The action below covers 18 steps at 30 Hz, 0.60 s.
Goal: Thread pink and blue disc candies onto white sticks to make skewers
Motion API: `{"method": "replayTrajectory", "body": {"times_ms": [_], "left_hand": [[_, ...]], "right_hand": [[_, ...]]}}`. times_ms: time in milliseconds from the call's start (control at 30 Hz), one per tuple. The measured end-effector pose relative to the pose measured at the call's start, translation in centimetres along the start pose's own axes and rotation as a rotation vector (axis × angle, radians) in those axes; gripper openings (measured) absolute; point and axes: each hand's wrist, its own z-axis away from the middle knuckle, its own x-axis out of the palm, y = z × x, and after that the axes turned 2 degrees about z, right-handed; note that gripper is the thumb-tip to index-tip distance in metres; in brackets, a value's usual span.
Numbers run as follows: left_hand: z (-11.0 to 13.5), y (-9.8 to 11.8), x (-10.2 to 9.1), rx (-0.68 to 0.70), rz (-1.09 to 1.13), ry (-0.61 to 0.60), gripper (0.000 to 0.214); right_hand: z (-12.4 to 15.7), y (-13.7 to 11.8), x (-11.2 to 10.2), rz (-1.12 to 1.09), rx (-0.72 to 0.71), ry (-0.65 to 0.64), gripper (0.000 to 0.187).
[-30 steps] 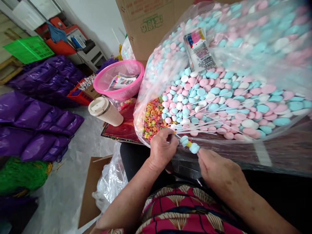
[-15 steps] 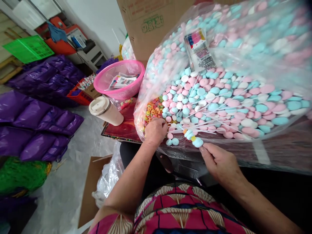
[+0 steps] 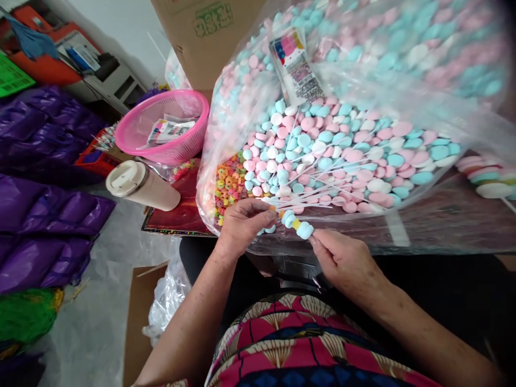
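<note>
My right hand is closed on the lower end of a candy skewer, threaded with light blue marshmallows and a yellow piece between them. At its far tip, my left hand pinches a small orange candy ring with thumb and forefinger. Just behind the left hand lies a pile of orange, yellow and green candy rings. Pink, white and blue marshmallows spread across the open clear plastic bag, and loose white sticks rest on them.
Printed packets lie on the bag. To the left are a lidded cup and a pink basket holding more packets. Another marshmallow skewer lies at right. Purple bundles and an open cardboard box are on the floor.
My left hand has come away from the candy rings to the skewer's tip, now with an orange ring in its pinch. My right hand still holds the skewer. The view has shifted right.
</note>
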Motion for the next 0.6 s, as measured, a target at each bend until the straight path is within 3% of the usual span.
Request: {"method": "replayTrajectory", "body": {"times_ms": [200,367,600], "left_hand": [[-0.38,-0.42,0.49,-0.010,0.040,0.102,0.024],[-0.30,-0.54,0.77,0.033,0.010,0.060,0.027],[-0.29,-0.81,0.26,-0.051,0.164,0.012,0.026]], "right_hand": [[0.25,0.29,-0.75,0.005,0.040,0.034,0.024],[0.44,0.15,-0.51,0.006,0.041,-0.012,0.025],[0.53,0.23,-0.57,0.009,0.003,0.054,0.025]]}}
